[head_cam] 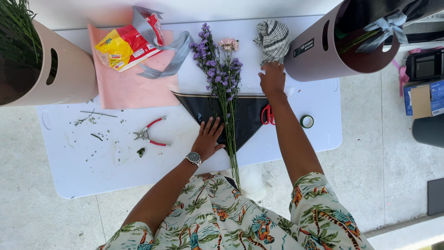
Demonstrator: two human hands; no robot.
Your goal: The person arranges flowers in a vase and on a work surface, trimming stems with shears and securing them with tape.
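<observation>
Flowers (221, 78) lie lengthwise down the middle of the white counter (92, 162): purple sprays with one pale pink bloom among them, the heads pointing away from the person and the long green stems running back over the near edge. Under the stems sits a black triangular sheet of wrapping paper (249, 118), its point toward the person. The left hand (209, 138) (a wristwatch on its wrist) rests flat on that black paper just beside the stems, fingers (209, 124) spread. The right hand (272, 78) reaches farther out, its fingers on the lower edge of a checked cloth (274, 39) bunched at the far side of the counter; whether they pinch it or only press on it cannot be told.

Red-handled scissors (267, 115) lie on the black paper's right part, partly hidden by the right forearm, and a small roll of green tape (306, 121) sits just beyond them. To the left of the flowers a pink paper sheet (134, 88) carries a yellow-and-red packet (127, 44) and a loop of grey ribbon (169, 58). Nearer the person, red-handled pliers (150, 133) lie among scattered green trimmings. A tall pale bucket (69, 71) stands at the left corner, a mauve one (319, 55) at the right.
</observation>
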